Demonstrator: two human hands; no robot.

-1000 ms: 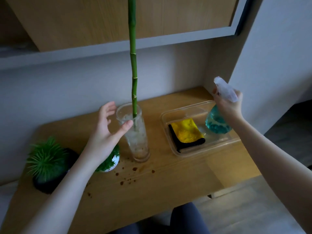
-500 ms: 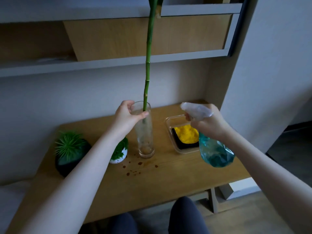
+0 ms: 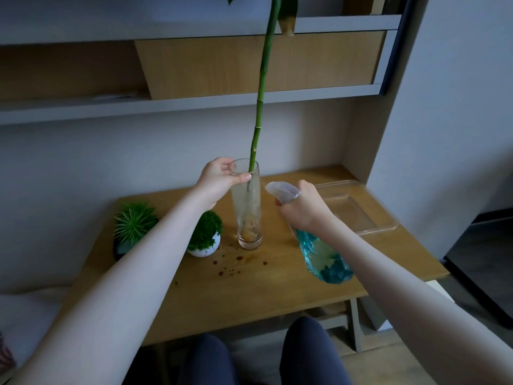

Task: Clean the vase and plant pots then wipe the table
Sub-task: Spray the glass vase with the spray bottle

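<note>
Wooden table [image 3: 249, 295] under shelves: left hand [image 3: 219, 180] now grips the vase [image 3: 247, 204] rim near the back edge; right hand [image 3: 302, 211], gripping the spray bottle [image 3: 319, 251], has swung from the tray [image 3: 361, 209], so spraying looks imminent.

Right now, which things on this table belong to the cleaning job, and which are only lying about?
Belong to the job:
- glass vase, gripped near the rim by the left hand
- spray bottle, held in the right hand
- white plant pot
- dark plant pot
- table, with brown spots

Lying about:
- clear plastic tray
- wall shelf
</note>
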